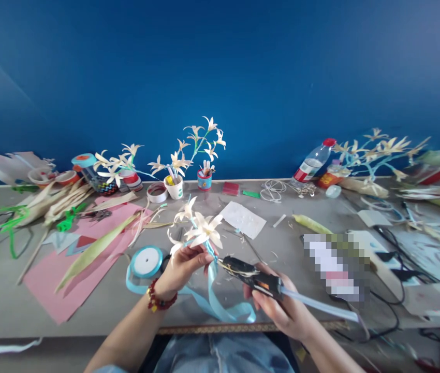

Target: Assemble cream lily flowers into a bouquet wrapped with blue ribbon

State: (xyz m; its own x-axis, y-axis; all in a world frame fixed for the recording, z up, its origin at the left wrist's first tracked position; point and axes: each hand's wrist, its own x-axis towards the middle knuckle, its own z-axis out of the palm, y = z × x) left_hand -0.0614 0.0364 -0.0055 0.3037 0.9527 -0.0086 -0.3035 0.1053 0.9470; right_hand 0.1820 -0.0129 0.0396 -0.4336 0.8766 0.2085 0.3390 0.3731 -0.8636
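Observation:
My left hand [186, 266] pinches the stem of a cream-white artificial flower spray [205, 229] above the front part of the table. Light blue ribbon [213, 282] is wrapped on that stem and hangs down in a loop to the tabletop. In my right hand [280, 300] is a black hot glue gun [249, 273], a long clear glue stick [321, 304] sticking out of its back. Its nozzle points left and meets or nearly meets the ribboned stem; exact contact cannot be made out. The ribbon spool [147, 261] lies beside my left hand.
Pink paper [59, 282] and a pale green husk [96, 254] lie to the left. Along the wall stand a paper cup [174, 189] and a plastic bottle [313, 163], with more flower sprays [383, 150]. Black cables [394, 311] cross the right side.

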